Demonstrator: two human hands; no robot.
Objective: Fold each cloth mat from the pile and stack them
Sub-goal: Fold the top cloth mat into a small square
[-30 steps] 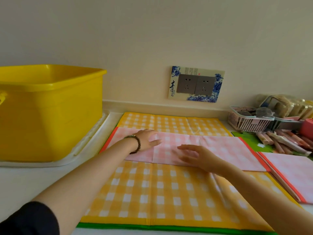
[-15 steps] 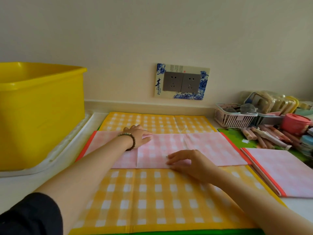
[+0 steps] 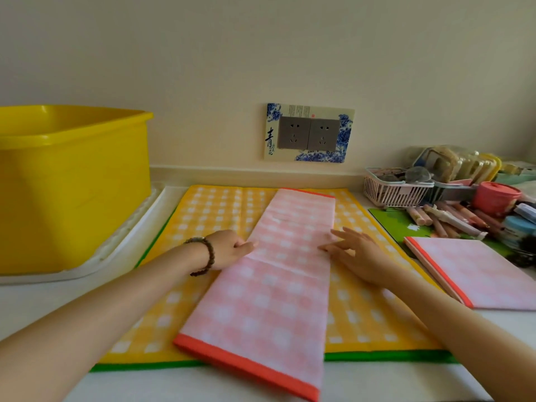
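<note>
Orange hem (image 3: 246,369) nearest you marks the close end of the pink check mat (image 3: 269,300). It is folded to a long strip and lies on the spread yellow check mat (image 3: 208,210), its near corner overhanging that mat's green edge. The strip's long axis runs away from you toward the wall, leaning slightly right, and a cross crease (image 3: 284,264) shows about midway. Your hands flank it at that crease. Your left hand (image 3: 229,248) touches the left edge with fingers loosely extended and gripping nothing that shows. Your right hand (image 3: 353,253) is spread flat, fingertips on the right edge. Both sit equally close to the crease, so the near half lies toward you and the far hem (image 3: 307,192) lies well beyond your fingers. The next fold likely brings one end over the other. Right of you, a finished pink mat (image 3: 475,271) waits, apart. Half a second ago the strip lay crosswise, left to right; it now points lengthwise.
</note>
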